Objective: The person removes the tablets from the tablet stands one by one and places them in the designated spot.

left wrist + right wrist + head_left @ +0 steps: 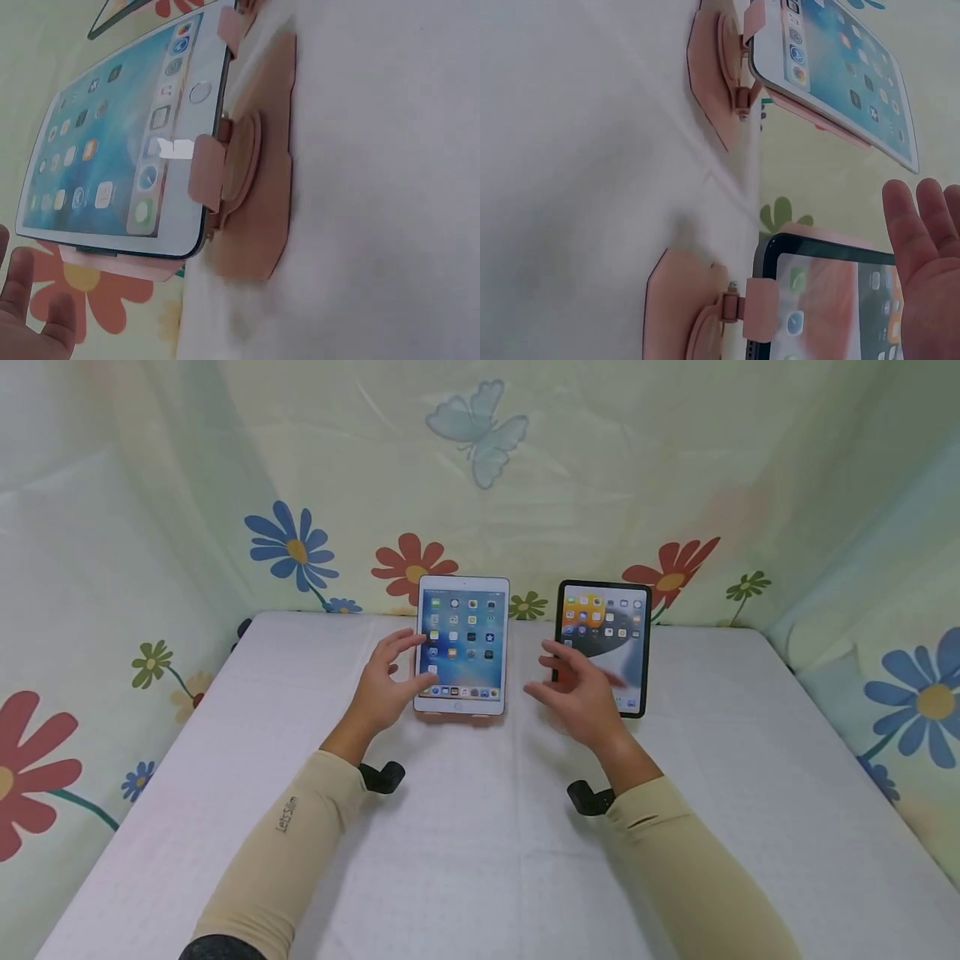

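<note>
I have both hands up at the far side of the counter (480, 868), and I judge the step in hand to be positioning them at the two tablets. The white tablet (462, 675) leans back left of centre; the dark tablet (628, 631) stands to its right, well apart. At the white one's left edge, the fingers of my left hand (382, 691) are spread from the thumb and have hold of nothing; I cannot tell whether the thumb tip brushes the glass. My right hand (587, 700), before the dark tablet's lower left, is likewise empty, fingers parted from the thumb and pointing left. A grip would call for lining the fingers up with an edge before closing them; a screen touch, for a single light fingertip. The glass looks hard and glossy, the tablets flat rectangles with rounded corners. The pink stand (259, 232) under the white one has a smooth, angular base plate, a round hinge disc and a folded lip (206, 172). The counter's white cover looks soft and faintly textured; the flowered backdrop (570, 518) wrinkles like thin sheeting.
</note>
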Demonstrator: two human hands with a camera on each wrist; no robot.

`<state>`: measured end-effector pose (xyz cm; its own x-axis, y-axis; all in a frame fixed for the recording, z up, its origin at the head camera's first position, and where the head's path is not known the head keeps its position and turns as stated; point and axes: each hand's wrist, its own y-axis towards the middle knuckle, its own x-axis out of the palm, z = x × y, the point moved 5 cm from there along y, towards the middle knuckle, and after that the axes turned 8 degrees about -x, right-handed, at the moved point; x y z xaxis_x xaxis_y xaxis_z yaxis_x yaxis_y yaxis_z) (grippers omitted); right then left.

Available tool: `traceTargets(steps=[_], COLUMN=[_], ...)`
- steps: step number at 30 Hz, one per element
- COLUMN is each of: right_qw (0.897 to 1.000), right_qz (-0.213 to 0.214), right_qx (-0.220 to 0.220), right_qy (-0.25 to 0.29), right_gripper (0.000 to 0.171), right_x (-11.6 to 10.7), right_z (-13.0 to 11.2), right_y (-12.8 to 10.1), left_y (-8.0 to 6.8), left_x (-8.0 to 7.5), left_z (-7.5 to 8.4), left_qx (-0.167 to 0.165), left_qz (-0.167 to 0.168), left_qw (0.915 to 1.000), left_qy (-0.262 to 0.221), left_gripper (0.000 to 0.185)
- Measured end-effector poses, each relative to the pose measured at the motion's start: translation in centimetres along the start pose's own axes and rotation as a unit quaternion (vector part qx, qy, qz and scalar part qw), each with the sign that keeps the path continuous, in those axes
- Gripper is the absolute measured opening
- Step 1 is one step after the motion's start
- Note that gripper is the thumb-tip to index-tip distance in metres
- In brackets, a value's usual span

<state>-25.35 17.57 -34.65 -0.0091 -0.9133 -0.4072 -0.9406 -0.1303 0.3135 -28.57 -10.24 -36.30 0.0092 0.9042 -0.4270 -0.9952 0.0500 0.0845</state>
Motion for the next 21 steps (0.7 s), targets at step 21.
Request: traceTargets(steps=[21], right_qw=[0.999], right_qz=[-0.029], right_qx=[0.021], right_qy=[0.008], right_gripper=[0.059], right_x=[0.9], right_z=[-0.6], right_y=[3.7], left_y=[3.4], left_x=[-1.3], left_z=[0.5], left_qx=[-0.023], left_qz=[-0.009], left_qw=[0.9993], left_qy=[-0.029], left_gripper=[0.053])
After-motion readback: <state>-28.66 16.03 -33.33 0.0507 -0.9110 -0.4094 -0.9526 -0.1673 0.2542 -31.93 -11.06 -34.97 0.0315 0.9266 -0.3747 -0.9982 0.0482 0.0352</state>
